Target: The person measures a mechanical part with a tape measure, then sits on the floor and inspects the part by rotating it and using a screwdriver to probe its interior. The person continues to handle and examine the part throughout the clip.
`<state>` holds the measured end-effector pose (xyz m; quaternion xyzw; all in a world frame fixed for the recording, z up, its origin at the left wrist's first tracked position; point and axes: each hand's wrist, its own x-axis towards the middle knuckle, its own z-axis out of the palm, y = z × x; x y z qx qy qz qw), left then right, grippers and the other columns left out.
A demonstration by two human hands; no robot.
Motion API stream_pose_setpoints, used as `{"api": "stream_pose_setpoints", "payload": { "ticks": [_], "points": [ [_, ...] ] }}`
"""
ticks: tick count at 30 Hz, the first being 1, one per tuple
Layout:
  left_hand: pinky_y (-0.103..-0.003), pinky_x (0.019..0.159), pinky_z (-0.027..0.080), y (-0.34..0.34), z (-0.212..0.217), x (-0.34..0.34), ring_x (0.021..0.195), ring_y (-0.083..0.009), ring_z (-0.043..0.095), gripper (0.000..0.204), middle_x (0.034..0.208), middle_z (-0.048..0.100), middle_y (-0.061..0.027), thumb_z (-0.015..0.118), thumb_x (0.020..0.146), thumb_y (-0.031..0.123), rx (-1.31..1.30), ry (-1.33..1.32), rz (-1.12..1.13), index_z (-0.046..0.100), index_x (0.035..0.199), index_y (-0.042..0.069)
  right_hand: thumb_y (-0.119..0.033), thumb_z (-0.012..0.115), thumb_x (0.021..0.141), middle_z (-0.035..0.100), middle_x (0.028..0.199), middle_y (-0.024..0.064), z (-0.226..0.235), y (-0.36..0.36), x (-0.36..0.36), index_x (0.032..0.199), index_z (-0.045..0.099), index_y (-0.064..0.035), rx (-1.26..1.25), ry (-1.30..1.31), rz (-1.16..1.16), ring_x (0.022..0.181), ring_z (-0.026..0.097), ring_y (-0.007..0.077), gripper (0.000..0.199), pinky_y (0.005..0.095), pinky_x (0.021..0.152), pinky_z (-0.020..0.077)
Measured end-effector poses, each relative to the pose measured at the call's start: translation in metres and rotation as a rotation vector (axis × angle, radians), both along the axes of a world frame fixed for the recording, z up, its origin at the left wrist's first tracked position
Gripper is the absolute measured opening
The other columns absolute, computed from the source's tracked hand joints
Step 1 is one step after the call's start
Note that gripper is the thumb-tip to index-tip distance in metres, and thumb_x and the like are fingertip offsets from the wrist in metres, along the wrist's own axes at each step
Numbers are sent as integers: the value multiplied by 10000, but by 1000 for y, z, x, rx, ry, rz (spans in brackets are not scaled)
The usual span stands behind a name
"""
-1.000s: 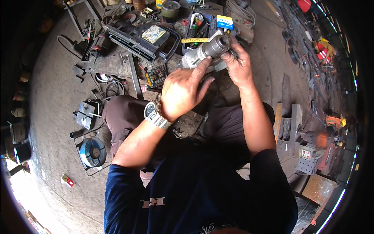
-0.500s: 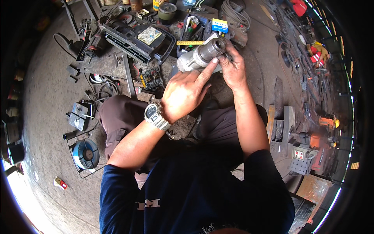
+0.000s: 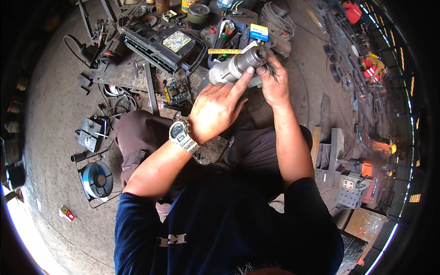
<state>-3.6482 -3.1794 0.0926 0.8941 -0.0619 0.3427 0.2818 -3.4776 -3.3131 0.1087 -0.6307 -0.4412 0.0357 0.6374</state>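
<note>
I see 2 hands sharing 1 grey power-tool body [image 3: 236,68], raised above the knees in front of the open black tool case [image 3: 160,46]. The left hand [image 3: 215,110] wraps it from below, fingers stretched to its ribbed metal nose, probably to steady it. The right hand [image 3: 274,82] pinches that nose, wrist bent inward.

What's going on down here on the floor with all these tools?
A person sits on the concrete floor with a grey metal power-tool body held up in both hands. The left hand reaches over it, fingertips on the round metal end, while the right hand holds it from the far side. A wristwatch is on the left wrist. Around them lie an open black tool case, a yellow ruler and a wire spool.
</note>
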Motion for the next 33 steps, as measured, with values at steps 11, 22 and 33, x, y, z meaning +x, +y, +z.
{"api": "stream_pose_setpoints", "payload": {
  "ticks": [11,22,33],
  "points": [
    [-435,775,568,-1,1,0,833,-315,709,900,988,727,-129,832,847,125,-26,11,12,384,1627,96,-303,799,961,688,1228,77,-1,0,1,1175,725,-10,8,12,10,1192,613,200,370,360,1073,450],
    [-430,791,572,1,3,0,850,-310,715,902,1004,734,-126,832,842,111,-8,26,8,389,1627,102,-271,790,970,678,1226,62,1,0,-1,1167,721,-8,3,-4,20,1189,603,189,336,355,1075,443],
    [-437,786,576,0,4,-3,862,-332,726,929,998,730,-151,830,856,132,-47,68,-27,342,1646,104,-285,787,972,677,1259,75,0,0,0,1188,721,-5,4,3,24,1223,597,202,360,371,1091,439]
  ]
}}
